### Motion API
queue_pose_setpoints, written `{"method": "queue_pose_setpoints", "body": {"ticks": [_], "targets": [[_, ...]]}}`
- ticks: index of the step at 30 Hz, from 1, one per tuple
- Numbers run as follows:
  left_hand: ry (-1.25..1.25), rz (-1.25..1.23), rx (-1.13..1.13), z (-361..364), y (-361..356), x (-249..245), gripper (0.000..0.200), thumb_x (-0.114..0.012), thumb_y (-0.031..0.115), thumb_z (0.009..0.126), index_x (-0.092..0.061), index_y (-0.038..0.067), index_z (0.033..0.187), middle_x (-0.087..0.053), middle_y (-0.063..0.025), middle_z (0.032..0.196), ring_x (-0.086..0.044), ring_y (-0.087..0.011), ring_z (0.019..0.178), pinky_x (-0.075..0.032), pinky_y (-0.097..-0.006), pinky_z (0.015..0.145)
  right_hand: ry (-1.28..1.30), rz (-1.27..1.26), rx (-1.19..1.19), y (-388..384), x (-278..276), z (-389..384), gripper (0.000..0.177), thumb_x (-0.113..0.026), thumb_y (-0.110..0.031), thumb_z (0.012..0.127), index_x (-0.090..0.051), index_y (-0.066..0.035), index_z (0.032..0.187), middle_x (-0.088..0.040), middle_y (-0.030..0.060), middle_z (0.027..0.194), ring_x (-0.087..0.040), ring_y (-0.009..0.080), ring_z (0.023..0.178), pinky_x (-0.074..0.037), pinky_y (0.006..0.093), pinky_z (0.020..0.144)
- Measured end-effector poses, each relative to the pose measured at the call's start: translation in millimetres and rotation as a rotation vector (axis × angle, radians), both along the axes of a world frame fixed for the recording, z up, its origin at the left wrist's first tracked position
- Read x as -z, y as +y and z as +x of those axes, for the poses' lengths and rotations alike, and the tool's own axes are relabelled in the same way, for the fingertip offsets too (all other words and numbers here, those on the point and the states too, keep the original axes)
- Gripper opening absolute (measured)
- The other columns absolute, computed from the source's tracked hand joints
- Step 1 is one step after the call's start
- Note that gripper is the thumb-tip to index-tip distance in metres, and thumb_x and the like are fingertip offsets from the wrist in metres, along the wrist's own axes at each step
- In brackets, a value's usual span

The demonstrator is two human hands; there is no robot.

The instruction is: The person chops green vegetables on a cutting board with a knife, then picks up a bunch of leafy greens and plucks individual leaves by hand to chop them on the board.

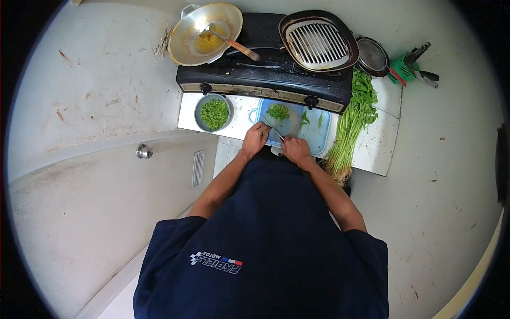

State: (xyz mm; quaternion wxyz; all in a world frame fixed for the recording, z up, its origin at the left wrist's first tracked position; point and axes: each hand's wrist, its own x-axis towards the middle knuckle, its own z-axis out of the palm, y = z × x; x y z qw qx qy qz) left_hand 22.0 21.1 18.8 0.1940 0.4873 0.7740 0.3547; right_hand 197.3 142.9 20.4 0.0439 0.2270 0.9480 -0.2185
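Observation:
My right hand (pixel 297 151) is closed round the handle of a knife (pixel 274 129), whose blade slants up and left over the blue cutting board (pixel 313 139). Beside the blade tip, at the board's near left edge, my left hand (pixel 256 138) has its fingers curled together; whatever they hold is hidden. A small heap of chopped greens (pixel 278 111) lies on the board above the knife. To its right are a few loose green leaves (pixel 304 119). Left of the board stands a grey bowl (pixel 198 120) with chopped greens (pixel 214 114) in it.
A black stove (pixel 260 80) carries a wok (pixel 180 42) with a wooden-handled ladle (pixel 241 49), and a grill pan (pixel 344 26). A bunch of leafy greens (pixel 350 130) lies right of the board. Beyond are a small pan (pixel 372 55) and a green basket (pixel 402 69) with knives.

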Motion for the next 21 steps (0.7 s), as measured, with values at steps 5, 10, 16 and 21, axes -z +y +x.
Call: {"method": "queue_pose_setpoints", "body": {"ticks": [5,10,16,21], "targets": [[0.011,0.015,-0.009,1,2,0,0.013,-0.066,0.000,0.089,-0.073,0.001,0.099,-0.067,-0.0158,0.094,-0.067,-0.0377,0.089,-0.056,-0.0443,0.080,-0.022,-0.045,0.002,3,0,1,0.033,-0.055,-0.027,0.100,-0.068,0.001,0.090,-0.073,0.0212,0.077,-0.075,0.0355,0.070,-0.060,0.0469,0.065],[-0.006,0.004,-0.014,1,0,6,0.011,-0.068,0.001,0.088,-0.072,0.000,0.098,-0.066,-0.0171,0.094,-0.067,-0.0384,0.090,-0.054,-0.0439,0.079,-0.046,-0.049,-0.011,0,-7,0,0.035,-0.054,-0.029,0.101,-0.067,0.002,0.092,-0.073,0.0228,0.079,-0.075,0.0380,0.072,-0.060,0.0476,0.067],[-0.008,0.039,-0.018,2,1,1,0.009,-0.068,0.002,0.088,-0.072,0.000,0.097,-0.066,-0.0168,0.093,-0.067,-0.0385,0.089,-0.054,-0.0445,0.078,-0.052,-0.060,-0.019,-1,-1,-2,0.032,-0.058,-0.028,0.099,-0.068,0.002,0.093,-0.074,0.0220,0.080,-0.075,0.0369,0.073,-0.060,0.0478,0.067],[0.031,-0.067,-0.068,4,1,2,0.009,-0.069,0.006,0.089,-0.073,0.003,0.097,-0.067,-0.0151,0.091,-0.067,-0.0366,0.085,-0.054,-0.0434,0.075,-0.024,-0.039,-0.047,0,2,-8,0.031,-0.058,-0.027,0.098,-0.069,0.001,0.087,-0.074,0.0215,0.079,-0.075,0.0358,0.071,-0.060,0.0470,0.065]]}}
